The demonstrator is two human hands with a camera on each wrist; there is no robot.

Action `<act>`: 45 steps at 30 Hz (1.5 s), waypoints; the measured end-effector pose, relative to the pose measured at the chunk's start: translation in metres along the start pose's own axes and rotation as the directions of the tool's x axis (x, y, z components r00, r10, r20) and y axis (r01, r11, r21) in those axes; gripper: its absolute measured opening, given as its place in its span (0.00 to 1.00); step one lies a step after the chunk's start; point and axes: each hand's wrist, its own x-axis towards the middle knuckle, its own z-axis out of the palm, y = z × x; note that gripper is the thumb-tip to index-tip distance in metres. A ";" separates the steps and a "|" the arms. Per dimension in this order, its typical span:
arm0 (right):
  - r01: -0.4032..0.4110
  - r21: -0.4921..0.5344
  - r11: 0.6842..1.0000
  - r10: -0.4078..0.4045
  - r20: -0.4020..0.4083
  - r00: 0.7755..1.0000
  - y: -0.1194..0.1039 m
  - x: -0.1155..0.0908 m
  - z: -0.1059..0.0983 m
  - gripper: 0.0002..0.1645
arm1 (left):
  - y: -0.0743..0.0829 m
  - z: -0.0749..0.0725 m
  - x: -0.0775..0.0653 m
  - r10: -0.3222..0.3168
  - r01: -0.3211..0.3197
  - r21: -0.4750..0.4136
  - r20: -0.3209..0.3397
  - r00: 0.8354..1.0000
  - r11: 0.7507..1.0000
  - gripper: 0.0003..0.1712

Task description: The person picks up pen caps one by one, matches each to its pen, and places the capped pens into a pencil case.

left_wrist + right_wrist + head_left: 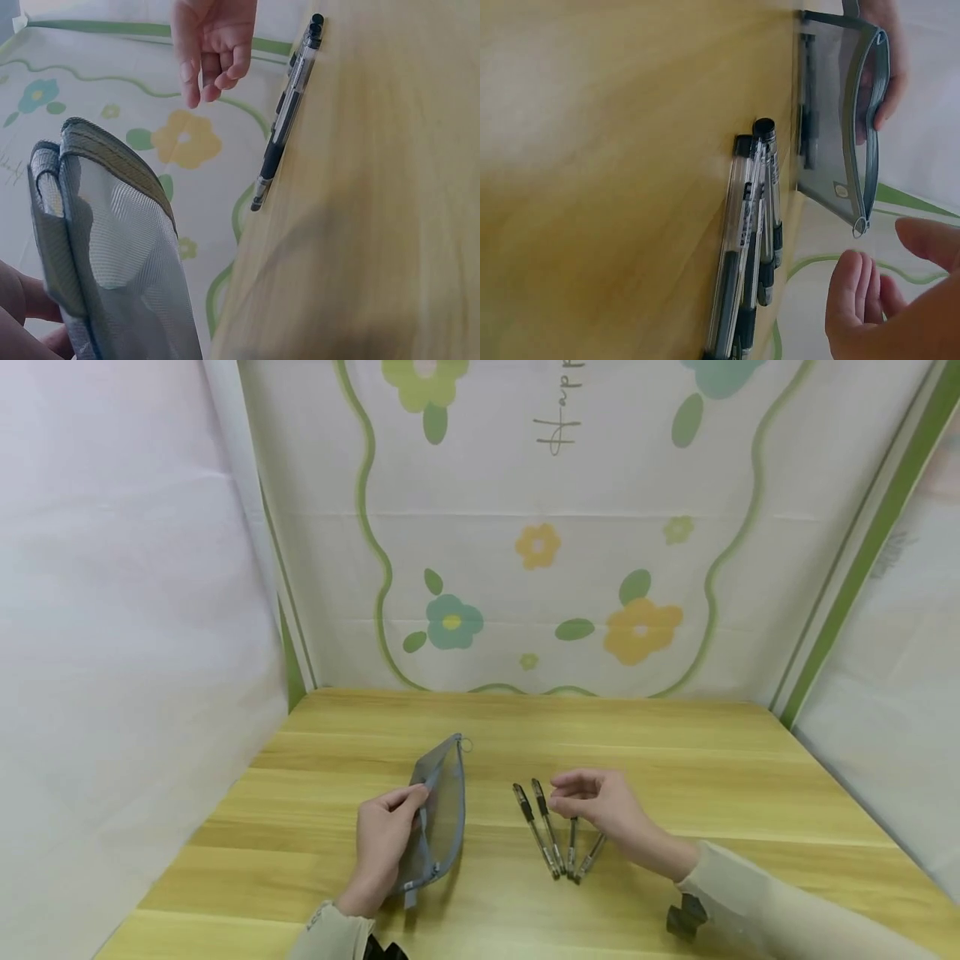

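Note:
My left hand point(384, 835) grips a grey-blue mesh zip pouch point(448, 806) by its left side, thumb on the near face. The pouch stands on edge with its zipped mouth parted. Through the mesh in the right wrist view, dark pens point(808, 105) show inside. Several clear-barrelled pens point(537, 831) with black caps lie fanned out on the table, right of the pouch. Just above them hovers my right hand point(609, 806), fingers bent and thumb apart, with nothing between them. It hides the far ends of the two rightmost pens in the head view.
The wood-grain table point(675, 735) reaches back to a white flowered cloth point(480, 552). White cloth walls flank it on the left point(135, 610) and right point(900, 693). A small ring point(467, 745) hangs from the pouch's zip end.

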 end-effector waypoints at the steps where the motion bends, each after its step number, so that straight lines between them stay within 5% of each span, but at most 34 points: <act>1: 0.005 -0.010 1.000 -0.005 0.018 1.000 0.001 0.000 0.000 0.25 | 0.000 0.000 0.000 0.000 0.000 0.000 -0.002 1.000 1.000 0.12; 14: -0.010 -0.021 1.000 0.015 0.253 0.967 0.003 0.008 0.008 0.34 | -0.001 0.000 0.002 0.007 -0.007 -0.010 -0.005 1.000 1.000 0.11; 45: -0.011 -0.265 0.964 0.064 0.191 0.979 0.000 0.036 0.025 0.43 | -0.003 0.004 0.001 0.013 -0.013 -0.016 -0.006 1.000 1.000 0.11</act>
